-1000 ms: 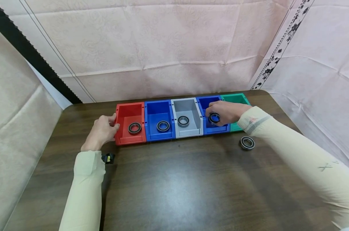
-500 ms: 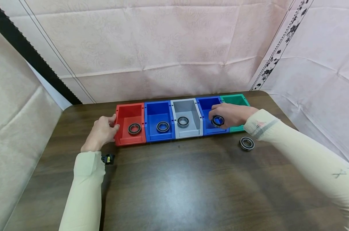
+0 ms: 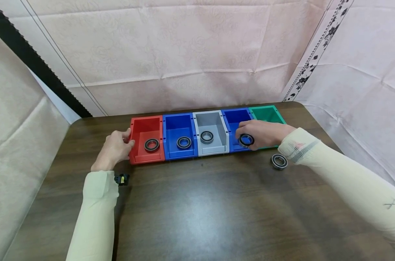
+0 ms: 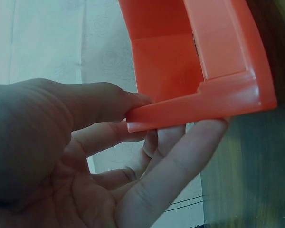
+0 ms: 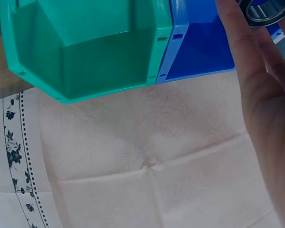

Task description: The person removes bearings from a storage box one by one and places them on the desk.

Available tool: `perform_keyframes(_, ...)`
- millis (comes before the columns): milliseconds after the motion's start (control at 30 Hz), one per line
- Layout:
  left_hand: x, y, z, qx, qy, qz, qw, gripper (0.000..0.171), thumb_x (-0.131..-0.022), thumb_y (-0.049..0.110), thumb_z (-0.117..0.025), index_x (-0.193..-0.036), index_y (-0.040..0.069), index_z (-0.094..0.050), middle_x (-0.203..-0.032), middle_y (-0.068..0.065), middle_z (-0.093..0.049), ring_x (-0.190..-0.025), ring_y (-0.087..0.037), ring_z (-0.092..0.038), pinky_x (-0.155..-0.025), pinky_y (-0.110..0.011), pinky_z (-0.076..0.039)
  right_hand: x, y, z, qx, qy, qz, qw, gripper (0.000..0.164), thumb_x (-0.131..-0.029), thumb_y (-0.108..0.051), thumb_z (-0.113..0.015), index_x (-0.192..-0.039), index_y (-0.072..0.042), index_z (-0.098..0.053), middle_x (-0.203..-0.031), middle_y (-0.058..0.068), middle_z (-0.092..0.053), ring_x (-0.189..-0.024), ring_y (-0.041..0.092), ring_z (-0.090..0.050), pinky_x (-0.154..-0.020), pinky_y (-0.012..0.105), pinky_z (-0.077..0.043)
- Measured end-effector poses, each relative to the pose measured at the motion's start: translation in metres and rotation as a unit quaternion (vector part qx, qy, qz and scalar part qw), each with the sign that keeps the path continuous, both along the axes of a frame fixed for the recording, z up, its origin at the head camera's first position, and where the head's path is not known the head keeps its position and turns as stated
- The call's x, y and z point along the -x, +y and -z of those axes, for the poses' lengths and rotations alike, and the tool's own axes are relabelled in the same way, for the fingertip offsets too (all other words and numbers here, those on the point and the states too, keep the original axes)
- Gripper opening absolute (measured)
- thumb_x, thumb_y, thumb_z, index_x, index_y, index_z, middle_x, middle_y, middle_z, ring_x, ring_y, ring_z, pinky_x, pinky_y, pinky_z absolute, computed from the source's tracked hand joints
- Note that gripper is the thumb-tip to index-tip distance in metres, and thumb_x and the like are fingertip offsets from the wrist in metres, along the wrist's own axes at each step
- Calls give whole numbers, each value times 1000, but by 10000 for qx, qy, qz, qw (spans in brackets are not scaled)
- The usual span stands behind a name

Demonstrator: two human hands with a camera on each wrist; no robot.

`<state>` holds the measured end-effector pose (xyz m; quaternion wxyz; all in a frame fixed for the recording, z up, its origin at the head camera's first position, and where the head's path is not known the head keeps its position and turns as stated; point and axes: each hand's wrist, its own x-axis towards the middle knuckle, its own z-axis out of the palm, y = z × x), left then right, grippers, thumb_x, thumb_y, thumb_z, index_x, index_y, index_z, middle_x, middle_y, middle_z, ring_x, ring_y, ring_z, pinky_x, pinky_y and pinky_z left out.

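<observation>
Over the front of the right blue bin (image 3: pixel 234 116), my right hand (image 3: pixel 266 133) pinches a ball bearing (image 3: pixel 244 145) between thumb and fingers, ring tilted toward the head camera. The right wrist view catches only part of this bearing (image 5: pixel 270 22) at the top right. My left hand (image 3: pixel 115 149) grips the left wall of the red bin (image 3: pixel 147 125); in the left wrist view its thumb lies on the rim and the fingers lie along the outer side. A bearing lies flat in the red bin, one in the left blue bin (image 3: pixel 179 121) and one in the grey bin (image 3: pixel 208 119).
All the bins stand side by side in a row along the table's back edge, with a green bin (image 3: pixel 266 113) at the right end, partly behind my right hand. Another bearing (image 3: pixel 277 167) lies on the wooden table (image 3: pixel 197 203) below my right wrist. Pale cloth (image 3: pixel 190 47) hangs behind.
My right hand has drawn slightly to the right and toward me, carrying the bearing to the front of the right blue bin. The left hand and the bins have stayed in place.
</observation>
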<state>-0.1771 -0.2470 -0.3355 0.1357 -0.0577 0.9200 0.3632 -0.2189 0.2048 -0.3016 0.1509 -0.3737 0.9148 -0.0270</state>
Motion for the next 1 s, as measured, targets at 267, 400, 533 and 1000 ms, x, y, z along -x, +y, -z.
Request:
perform_keyframes(267,1,-1,-1,-4,-28,-1,10000,66,-105,18,-55,-161,5,-22,-146,-31,-49,-118,-44,-65,-93,-47,-59,-7,6,-4,80,114,-126,9998,42,-83,-13,-84,-123,-16,-71,-124,7,-66,-114,28,-64,-100,53,-57)
perform_keyframes(400,0,0,-1,-3,-39,-7,10000,66,-105,17,-54,-161,5,-22,-146,-31,-48,-118,-44,-65,-93,-47,-59,-9,9,-3,132,58,-91,9999,44,-82,-12,-85,-124,-17,-71,-126,7,-66,-115,29,-64,-99,54,-58)
perform_keyframes(533,1,-1,0,-28,-38,37,10000,66,-106,16,-53,-161,5,-20,-148,-32,-46,-119,-44,-64,-92,-48,-59,-12,11,1,80,7,-24,10000,47,-81,-12,-86,-125,-17,-70,-129,7,-65,-119,31,-63,-99,54,-58)
perform_keyframes(1000,1,0,-1,62,-48,-12,10000,67,-105,16,-54,-162,6,-19,-150,-32,-45,-119,-44,-63,-94,-48,-59,-23,13,11,186,-136,-18,9997,47,-82,-10,-85,-126,-15,-70,-126,7,-65,-117,31,-64,-97,52,-59)
